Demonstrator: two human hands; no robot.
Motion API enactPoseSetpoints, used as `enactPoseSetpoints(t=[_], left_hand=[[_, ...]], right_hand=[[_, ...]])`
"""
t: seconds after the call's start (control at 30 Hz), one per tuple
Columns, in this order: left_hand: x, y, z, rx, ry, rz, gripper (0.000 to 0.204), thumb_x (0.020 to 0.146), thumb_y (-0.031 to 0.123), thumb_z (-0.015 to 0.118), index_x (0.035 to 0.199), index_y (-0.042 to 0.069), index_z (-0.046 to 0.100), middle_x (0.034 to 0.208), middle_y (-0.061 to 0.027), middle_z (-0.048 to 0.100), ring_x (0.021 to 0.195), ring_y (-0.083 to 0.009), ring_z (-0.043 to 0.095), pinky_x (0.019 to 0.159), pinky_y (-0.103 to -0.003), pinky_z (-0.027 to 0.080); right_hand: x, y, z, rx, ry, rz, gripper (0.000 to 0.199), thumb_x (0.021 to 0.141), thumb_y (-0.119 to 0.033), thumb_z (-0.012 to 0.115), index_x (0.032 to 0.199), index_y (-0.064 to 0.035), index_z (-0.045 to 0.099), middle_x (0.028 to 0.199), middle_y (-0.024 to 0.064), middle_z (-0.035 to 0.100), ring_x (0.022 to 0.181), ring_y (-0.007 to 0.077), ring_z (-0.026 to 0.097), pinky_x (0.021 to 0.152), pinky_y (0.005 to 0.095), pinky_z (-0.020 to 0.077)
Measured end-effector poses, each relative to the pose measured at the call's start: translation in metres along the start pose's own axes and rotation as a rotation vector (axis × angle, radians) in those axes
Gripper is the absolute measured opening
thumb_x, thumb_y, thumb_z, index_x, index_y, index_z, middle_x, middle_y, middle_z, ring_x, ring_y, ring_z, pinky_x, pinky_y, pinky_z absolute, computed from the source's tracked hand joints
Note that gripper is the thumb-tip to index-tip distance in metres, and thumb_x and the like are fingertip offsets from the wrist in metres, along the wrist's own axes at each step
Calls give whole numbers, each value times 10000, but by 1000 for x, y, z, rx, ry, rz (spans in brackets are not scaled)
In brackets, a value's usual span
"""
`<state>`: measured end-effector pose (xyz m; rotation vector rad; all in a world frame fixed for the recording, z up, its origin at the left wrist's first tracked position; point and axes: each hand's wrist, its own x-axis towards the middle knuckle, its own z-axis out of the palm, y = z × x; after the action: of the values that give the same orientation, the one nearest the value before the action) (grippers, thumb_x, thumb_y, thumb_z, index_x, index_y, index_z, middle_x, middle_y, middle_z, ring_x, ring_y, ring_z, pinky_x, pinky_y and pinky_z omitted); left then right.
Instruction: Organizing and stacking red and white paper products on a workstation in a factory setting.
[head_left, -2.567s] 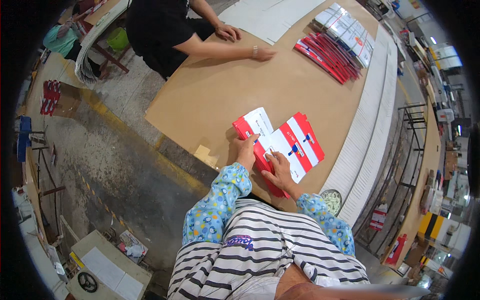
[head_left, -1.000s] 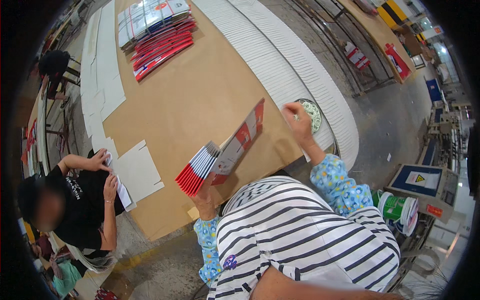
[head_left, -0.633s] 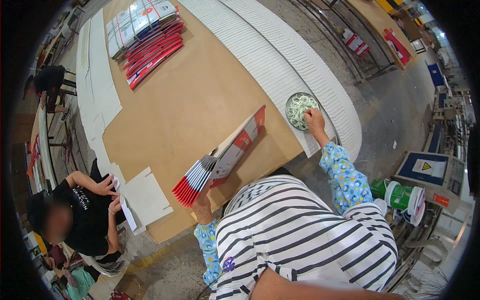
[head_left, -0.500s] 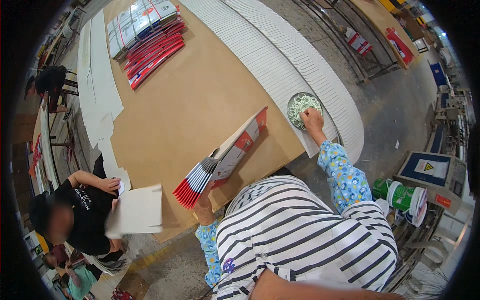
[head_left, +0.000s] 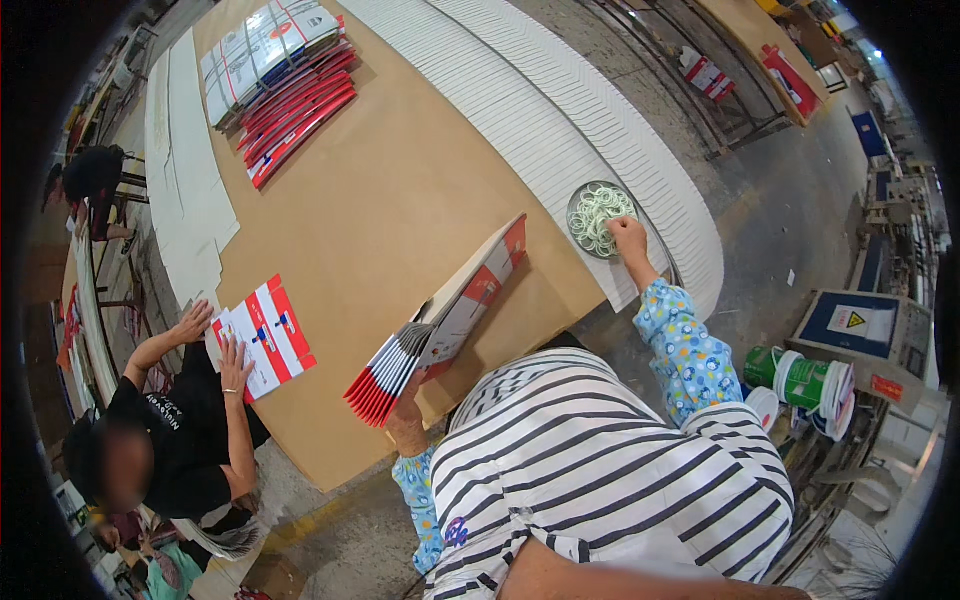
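My left hand (head_left: 407, 422) grips a stack of folded red-and-white cardboard sheets (head_left: 440, 325) by its near lower edge. The stack stands on edge on the brown table, its red ends fanned toward me. Over to the right, my right hand (head_left: 629, 238) is at the rim of a round metal dish (head_left: 574, 225), its fingers pinched together at a heap of pale green rubber bands (head_left: 602, 215). How many bands are between the fingertips cannot be made out.
White ridged strips of stacked sheets (head_left: 520, 90) run along the table's right side. A strapped bundle of red-and-white printed cardboard (head_left: 270, 60) lies at the far left. At the left edge, a co-worker's hands (head_left: 236, 368) rest on a flat red-and-white sheet (head_left: 272, 335). Green buckets (head_left: 800, 385) stand at right.
My hands stay nearly in place, the right still at the rubber bands. The co-worker's plain grey sheet now lies flat on the table, showing a red-and-white printed face.
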<state>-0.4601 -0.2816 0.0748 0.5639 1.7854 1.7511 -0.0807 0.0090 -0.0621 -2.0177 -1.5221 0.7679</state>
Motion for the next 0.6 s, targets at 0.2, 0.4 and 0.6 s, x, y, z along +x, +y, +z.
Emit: enactPoseSetpoints(t=[0.2, 0.4, 0.6], left_hand=[[2, -7, 11, 136, -110, -7, 411, 722, -57, 706, 1116, -31, 594, 1120, -112, 615, 996, -245, 579, 913, -353, 444], [39, -55, -24, 333, -198, 353, 369, 756, 106, 730, 1073, -19, 591, 1114, -119, 598, 1011, -264, 554, 857, -367, 439], [243, -112, -334, 1208, -616, 973, 298, 799, 178, 655, 1050, 35, 582, 1287, -123, 508, 1250, -308, 451, 963, -430, 427]], right_hand=[[8, -3, 1, -206, 87, 22, 278, 735, -345, 663, 757, -68, 650, 741, 104, 656, 710, 265, 628, 641, 398, 473], [19, -4, -22, 26, 193, 79, 186, 740, -246, 625, 768, -63, 638, 711, 98, 641, 668, 234, 621, 609, 376, 473], [21, -14, -37, 509, 93, 113, 143, 728, -174, 660, 737, -48, 594, 638, 33, 576, 577, 134, 532, 536, 313, 437]])
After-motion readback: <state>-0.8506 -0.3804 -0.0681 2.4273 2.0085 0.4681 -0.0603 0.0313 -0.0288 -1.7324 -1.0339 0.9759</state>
